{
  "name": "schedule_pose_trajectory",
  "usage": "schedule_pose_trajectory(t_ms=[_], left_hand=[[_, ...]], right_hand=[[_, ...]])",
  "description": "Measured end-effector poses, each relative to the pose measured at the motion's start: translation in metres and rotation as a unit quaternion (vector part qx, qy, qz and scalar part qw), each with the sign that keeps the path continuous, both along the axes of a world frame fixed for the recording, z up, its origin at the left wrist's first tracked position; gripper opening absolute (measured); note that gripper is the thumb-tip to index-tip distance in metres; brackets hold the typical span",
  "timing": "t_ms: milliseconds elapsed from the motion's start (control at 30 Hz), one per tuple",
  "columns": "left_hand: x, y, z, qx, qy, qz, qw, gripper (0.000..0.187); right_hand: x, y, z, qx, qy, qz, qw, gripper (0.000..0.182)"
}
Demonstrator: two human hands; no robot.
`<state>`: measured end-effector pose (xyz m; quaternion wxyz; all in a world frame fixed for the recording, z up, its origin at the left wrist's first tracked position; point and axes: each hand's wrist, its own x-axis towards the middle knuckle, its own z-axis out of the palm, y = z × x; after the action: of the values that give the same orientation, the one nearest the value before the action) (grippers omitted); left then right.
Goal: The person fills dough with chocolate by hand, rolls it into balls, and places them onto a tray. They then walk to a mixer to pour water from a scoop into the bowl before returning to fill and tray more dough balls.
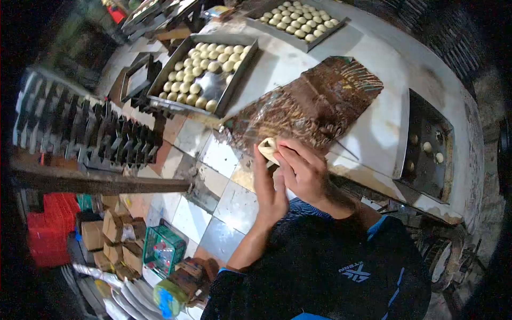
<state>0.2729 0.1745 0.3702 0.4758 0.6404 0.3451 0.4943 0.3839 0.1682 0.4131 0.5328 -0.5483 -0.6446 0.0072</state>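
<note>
Between my two hands, above the front edge of the worktop, is a pale piece of dough (271, 155) folded into a cup, with a dark hollow or filling at its top. My left hand (270, 193) supports it from the left, thumb and fingers against its side. Fingertips of my right hand (305, 173) pinch its rim from the right. Just beyond lies a large slab of dark brown paste (320, 104), rough and broken up along its near side. A thin dark stick or blade (347, 150) pokes out beside the paste.
Rows of dough balls fill much of a metal tray (251, 60) at left and another tray (341, 24) at the back. A dark tray (445, 184) on the right holds several balls. Stacked metal pieces (85, 125), a green crate (178, 250) and cardboard boxes (112, 226) stand at left.
</note>
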Motion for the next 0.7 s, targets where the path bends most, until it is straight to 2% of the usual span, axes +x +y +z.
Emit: schedule_pose_trajectory(t_ms=[33,100,133,167,200,233,267,300,367,400,433,467,533,567,633,667,700], left_hand=[[-0.013,-0.007,0.018,-0.089,-0.164,-0.019,0.982,0.071],[-0.051,-0.016,0.021,-0.155,-0.331,-0.073,0.928,0.078],[-0.069,-0.022,0.022,-0.138,-0.307,-0.071,0.939,0.078],[-0.084,-0.024,0.012,-0.046,-0.223,-0.028,0.973,0.065],[-0.092,-0.029,0.010,0.000,-0.206,0.002,0.979,0.057],[-0.098,-0.035,0.011,0.046,-0.187,0.031,0.981,0.050],[-0.104,-0.040,0.013,0.098,-0.137,0.047,0.985,0.044],[-0.110,-0.045,0.013,0.150,-0.086,0.062,0.983,0.039],[-0.114,-0.048,0.008,0.264,-0.027,0.087,0.960,0.028],[-0.116,-0.055,0.008,0.265,0.018,0.124,0.956,0.029],[-0.117,-0.064,0.009,0.265,0.065,0.159,0.949,0.033],[-0.118,-0.068,0.014,0.263,0.063,0.159,0.949,0.033],[-0.118,-0.076,0.031,0.236,0.172,0.138,0.947,0.050],[-0.111,-0.078,0.036,0.238,0.171,0.130,0.947,0.050],[-0.091,-0.081,0.043,0.090,-0.055,0.083,0.991,0.062],[-0.089,-0.083,0.034,0.016,-0.097,0.000,0.995,0.068],[-0.080,-0.083,0.030,-0.043,-0.209,-0.086,0.973,0.060]], right_hand=[[-0.010,-0.006,0.007,-0.005,-0.004,0.008,1.000,0.019],[-0.027,-0.019,0.026,0.044,-0.017,0.140,0.989,0.015],[-0.035,-0.025,0.031,0.040,-0.012,0.154,0.987,0.018],[-0.043,-0.032,0.039,0.032,-0.014,0.158,0.987,0.018],[-0.048,-0.037,0.050,-0.107,0.079,0.183,0.974,0.020],[-0.052,-0.043,0.055,-0.243,0.170,0.199,0.934,0.021],[-0.056,-0.049,0.047,-0.325,0.269,0.241,0.874,0.020],[-0.063,-0.055,0.043,-0.329,0.268,0.240,0.873,0.020],[-0.073,-0.065,0.042,-0.238,0.283,0.245,0.896,0.020],[-0.073,-0.067,0.049,-0.157,0.128,0.237,0.950,0.021],[-0.076,-0.069,0.055,-0.116,0.051,0.238,0.963,0.024],[-0.082,-0.077,0.057,-0.126,0.037,0.213,0.968,0.024],[-0.085,-0.088,0.053,-0.106,-0.008,0.179,0.978,0.025],[-0.080,-0.092,0.051,-0.104,-0.006,0.171,0.980,0.025],[-0.065,-0.099,0.048,-0.053,-0.019,0.193,0.980,0.024],[-0.056,-0.102,0.050,-0.028,-0.012,0.183,0.983,0.026],[-0.045,-0.108,0.056,-0.026,-0.009,0.171,0.985,0.026]])
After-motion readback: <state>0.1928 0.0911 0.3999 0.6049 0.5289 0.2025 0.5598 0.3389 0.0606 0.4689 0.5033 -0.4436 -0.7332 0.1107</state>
